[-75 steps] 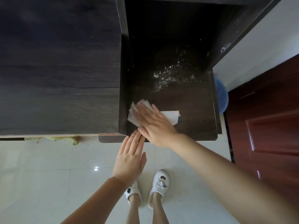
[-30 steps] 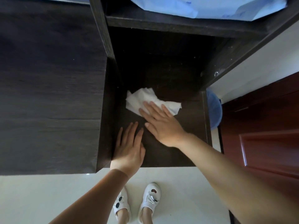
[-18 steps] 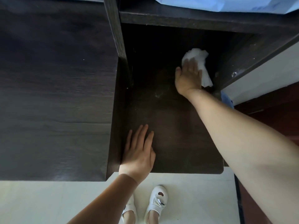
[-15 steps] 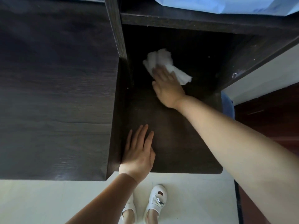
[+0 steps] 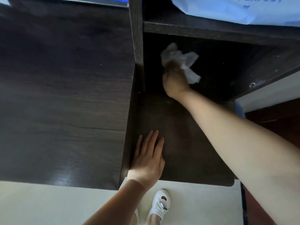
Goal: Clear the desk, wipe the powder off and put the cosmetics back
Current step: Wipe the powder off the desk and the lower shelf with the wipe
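Head view: we reach our right hand (image 5: 176,82) deep into the recess under the shelf (image 5: 211,32), fingers bunched round a crumpled white tissue (image 5: 180,60) against the dark surface (image 5: 186,143). The tissue sticks out beyond that hand, away from us; its loose tail trails off to the hand's right. Our left hand (image 5: 148,157) lies flat, fingers straight, on the near edge, well apart from the tissue. We judge any further wiping belongs to the right hand. No cosmetics are in sight.
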A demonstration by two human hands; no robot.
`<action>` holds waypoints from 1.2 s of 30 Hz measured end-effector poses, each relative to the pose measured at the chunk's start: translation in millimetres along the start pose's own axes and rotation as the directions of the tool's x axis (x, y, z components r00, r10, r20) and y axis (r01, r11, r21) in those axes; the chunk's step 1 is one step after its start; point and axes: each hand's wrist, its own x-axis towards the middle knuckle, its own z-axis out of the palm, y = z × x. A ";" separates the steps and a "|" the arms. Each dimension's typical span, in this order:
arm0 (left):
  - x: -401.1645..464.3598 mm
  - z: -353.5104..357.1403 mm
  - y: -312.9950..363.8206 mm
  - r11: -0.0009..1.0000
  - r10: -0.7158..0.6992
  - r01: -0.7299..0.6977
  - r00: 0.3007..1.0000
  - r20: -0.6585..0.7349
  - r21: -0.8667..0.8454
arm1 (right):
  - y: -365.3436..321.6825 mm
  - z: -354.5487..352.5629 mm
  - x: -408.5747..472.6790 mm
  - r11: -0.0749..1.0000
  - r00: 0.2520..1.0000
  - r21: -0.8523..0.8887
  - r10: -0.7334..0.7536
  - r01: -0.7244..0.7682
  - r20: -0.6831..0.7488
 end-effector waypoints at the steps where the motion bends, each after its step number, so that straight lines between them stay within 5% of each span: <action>1: -0.5 0.0 0.1 1.000 0.000 0.000 1.000 0.000 0.001 | -14.9 5.5 1.1 0.994 0.990 0.011 -0.113 0.113 0.081; 4: -0.4 0.2 0.6 1.000 0.004 -0.004 1.000 -0.009 0.014 | -22.8 -2.7 13.9 0.972 0.966 0.095 -0.227 0.216 0.126; 9: 0.3 0.3 2.0 1.000 -0.002 0.002 1.000 -0.019 -0.007 | 18.0 -3.9 -44.0 0.905 0.899 -0.119 -0.375 0.408 0.226; 14: -0.4 1.8 0.5 1.000 0.004 -0.005 1.000 -0.027 -0.014 | 62.9 2.7 -137.3 0.728 0.682 -0.046 -0.615 0.684 0.397; 15: -0.8 1.9 0.4 1.000 0.007 -0.007 1.000 -0.029 -0.012 | 71.8 -1.7 -127.0 0.727 0.693 -0.073 -0.612 0.683 0.381; 17: -0.5 1.1 1.0 1.000 0.005 -0.006 0.999 -0.041 -0.013 | 86.8 -10.4 -91.0 0.835 0.844 -0.157 -0.496 0.528 0.202; 19: -0.9 0.3 1.4 1.000 0.005 -0.006 0.999 -0.049 -0.012 | 99.7 -28.6 -52.3 0.976 0.985 -0.156 -0.140 0.154 0.096; 21: -1.1 1.0 0.8 1.000 0.011 -0.012 0.999 -0.050 -0.006 | 91.5 -33.8 -50.2 0.990 0.991 -0.133 0.060 -0.044 0.121; 24: -0.4 2.0 0.5 1.000 0.005 -0.006 0.999 -0.051 -0.020 | 65.9 -7.5 -103.6 0.966 0.971 -0.141 -0.198 0.216 0.134; 28: -5.2 -5.7 -0.2 0.995 -0.011 0.004 0.997 -0.070 -0.098 | 40.3 4.3 -171.2 0.844 0.787 -0.002 -0.500 0.537 0.361; 31: -28.2 -11.6 0.0 0.988 -0.002 -0.007 0.998 -0.058 -0.154 | 15.6 1.7 -138.2 0.831 0.757 0.014 -0.513 0.556 0.404; 36: -89.9 -7.6 -3.2 0.993 0.022 -0.020 1.000 0.016 -0.115 | -12.5 24.5 -93.8 0.912 0.883 -0.059 -0.374 0.406 0.283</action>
